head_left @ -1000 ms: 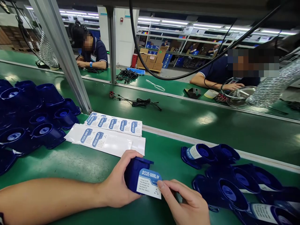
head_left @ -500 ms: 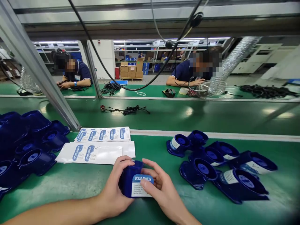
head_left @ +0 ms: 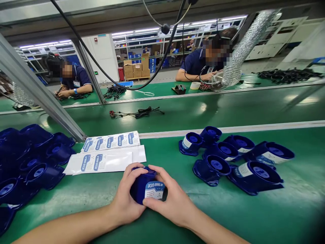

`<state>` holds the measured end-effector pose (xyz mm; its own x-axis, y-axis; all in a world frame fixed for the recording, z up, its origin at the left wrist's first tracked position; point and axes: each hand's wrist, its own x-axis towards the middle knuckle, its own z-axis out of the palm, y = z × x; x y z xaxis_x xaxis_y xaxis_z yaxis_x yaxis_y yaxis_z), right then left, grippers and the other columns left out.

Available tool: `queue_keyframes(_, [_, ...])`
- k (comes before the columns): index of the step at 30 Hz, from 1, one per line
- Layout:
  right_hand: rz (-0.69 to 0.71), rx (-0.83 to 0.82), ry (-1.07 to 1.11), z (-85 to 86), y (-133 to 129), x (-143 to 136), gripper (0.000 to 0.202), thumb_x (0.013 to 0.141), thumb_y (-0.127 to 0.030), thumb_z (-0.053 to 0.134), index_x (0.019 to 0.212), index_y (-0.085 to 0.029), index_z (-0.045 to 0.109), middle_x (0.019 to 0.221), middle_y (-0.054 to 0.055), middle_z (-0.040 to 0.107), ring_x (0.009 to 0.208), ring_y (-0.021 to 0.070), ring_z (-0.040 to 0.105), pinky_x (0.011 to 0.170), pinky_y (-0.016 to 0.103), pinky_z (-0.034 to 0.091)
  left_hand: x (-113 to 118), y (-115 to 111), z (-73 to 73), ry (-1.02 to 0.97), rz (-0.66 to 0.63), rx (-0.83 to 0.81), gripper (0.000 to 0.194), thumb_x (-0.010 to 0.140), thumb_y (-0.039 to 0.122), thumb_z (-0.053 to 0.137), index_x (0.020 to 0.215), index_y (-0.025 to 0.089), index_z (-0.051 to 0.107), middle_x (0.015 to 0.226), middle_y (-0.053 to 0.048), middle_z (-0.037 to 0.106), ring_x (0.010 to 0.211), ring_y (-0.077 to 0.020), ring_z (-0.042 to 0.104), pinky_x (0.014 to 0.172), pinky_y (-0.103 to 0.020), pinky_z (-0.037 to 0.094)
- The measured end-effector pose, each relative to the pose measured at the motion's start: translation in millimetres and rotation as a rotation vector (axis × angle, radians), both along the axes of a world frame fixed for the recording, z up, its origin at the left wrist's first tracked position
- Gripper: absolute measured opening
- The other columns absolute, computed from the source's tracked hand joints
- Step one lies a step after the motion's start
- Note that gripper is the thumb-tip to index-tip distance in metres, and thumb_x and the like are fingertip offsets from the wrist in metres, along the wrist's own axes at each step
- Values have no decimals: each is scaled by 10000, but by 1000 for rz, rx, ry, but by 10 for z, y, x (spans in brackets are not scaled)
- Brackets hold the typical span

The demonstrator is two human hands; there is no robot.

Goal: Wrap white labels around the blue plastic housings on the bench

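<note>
A dark blue plastic housing (head_left: 139,190) is held between both hands above the green bench. My left hand (head_left: 127,195) wraps its left side, fingers over the top. My right hand (head_left: 169,196) grips the right side, its thumb pressed at the lower left edge of a white and blue label (head_left: 154,189). The label lies against the housing's curved front and reads DC52Q-5000L/H. Just beyond the hands lie label sheets (head_left: 114,162), the nearer one partly bare of labels. Another label sheet (head_left: 111,141) is behind it.
Unlabelled-looking blue housings (head_left: 38,135) are piled at the left. Several labelled housings (head_left: 261,173) stand at the right. A metal post (head_left: 58,108) slants down at the left. A cable with a small motor (head_left: 142,112) lies beyond the bench edge. Two co-workers (head_left: 194,64) sit opposite.
My right thumb has moved down and left across the label, which now lies flatter on the housing. The right fingers have closed around it. The camera view has tilted slightly.
</note>
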<state>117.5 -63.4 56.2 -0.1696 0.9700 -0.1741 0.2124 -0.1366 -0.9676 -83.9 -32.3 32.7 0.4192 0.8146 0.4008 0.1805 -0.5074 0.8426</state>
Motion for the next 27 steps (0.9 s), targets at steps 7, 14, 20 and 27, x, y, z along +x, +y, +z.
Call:
queue_keyframes(7, [-37, -12, 120, 1, 41, -16, 850, 615, -256, 969, 1370, -251, 578, 1163, 76, 801, 1069, 320, 752, 935, 456, 584, 7, 6, 12, -3, -35, 45, 703, 773, 134, 832, 1396, 328, 571, 1433, -119, 491, 1349, -339, 583, 1111, -514, 532])
queue_keyframes(14, [-80, -95, 393, 44, 90, 10, 654, 548, -306, 1055, 1010, -224, 599, 862, 17, 852, 840, 244, 787, 775, 346, 592, 2, 2, -21, 34, -59, 114, 625, 839, 155, 867, 1371, 324, 586, 1461, -121, 470, 1360, -315, 585, 1126, -480, 528])
queue_keyframes(20, [-45, -102, 482, -64, 177, 74, 664, 572, -384, 1074, 1064, -202, 667, 929, 58, 866, 885, 254, 802, 838, 369, 605, -23, 24, -49, 74, -54, 213, 629, 870, 126, 836, 1407, 300, 560, 1468, -134, 475, 1350, -300, 604, 1129, -463, 538])
queue_keyframes(27, [8, -59, 523, -141, 168, -32, 1224, 594, -340, 1047, 1578, -250, 325, 1429, 157, 712, 1258, 335, 727, 1126, 499, 545, 27, 68, -139, -210, 93, -219, 1025, 720, 308, 1016, 1469, 364, 319, 1512, -129, 449, 1357, -333, 625, 1112, -477, 589])
